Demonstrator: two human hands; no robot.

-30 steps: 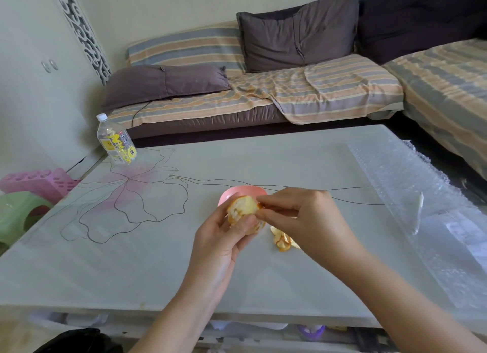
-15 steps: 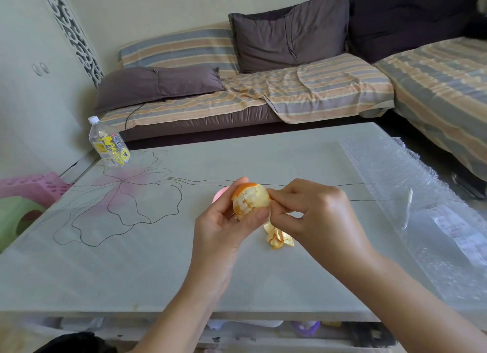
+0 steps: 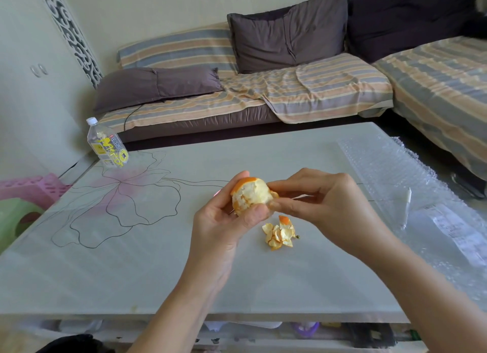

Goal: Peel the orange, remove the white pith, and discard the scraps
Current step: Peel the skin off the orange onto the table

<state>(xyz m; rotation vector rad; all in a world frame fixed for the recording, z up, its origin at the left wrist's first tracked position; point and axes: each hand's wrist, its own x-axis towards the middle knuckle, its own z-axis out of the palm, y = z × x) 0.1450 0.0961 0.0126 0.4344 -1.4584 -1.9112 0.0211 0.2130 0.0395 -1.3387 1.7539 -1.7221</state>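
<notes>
**Half-peeled orange held over the surface, both hands on it**

Your left hand (image 3: 221, 221) holds the orange (image 3: 250, 194) in the air above the surface (image 3: 158, 273). Its grip is closed round the fruit, thumb across the near side and fingers curled behind the far side. The orange is mostly bare, with pale pith facing you. A band of orange rind remains along its top and down its left edge.

Your right hand (image 3: 324, 202) meets the fruit from the right. Its grip is closed in a pinch, thumb and forefinger tips together at the orange's right edge. You cannot tell whether they hold a flap of rind or a piece of pith. The other fingers are curled loosely behind.

A small pile of peel scraps (image 3: 280, 234) lies on the surface just below and to the right of the orange, apart from both hands.

A clear water bottle (image 3: 108, 147) with a yellow label stands at the far left corner of the surface. A sheet of bubble wrap (image 3: 395, 173) covers the right side, and a thin white stick-like object (image 3: 407, 205) lies on it. Beyond the surface is a sofa (image 3: 263, 97) with a striped cover and dark cushions. A pink stool (image 3: 34, 188) and a green stool (image 3: 15, 215) sit on the floor at the left.
</notes>
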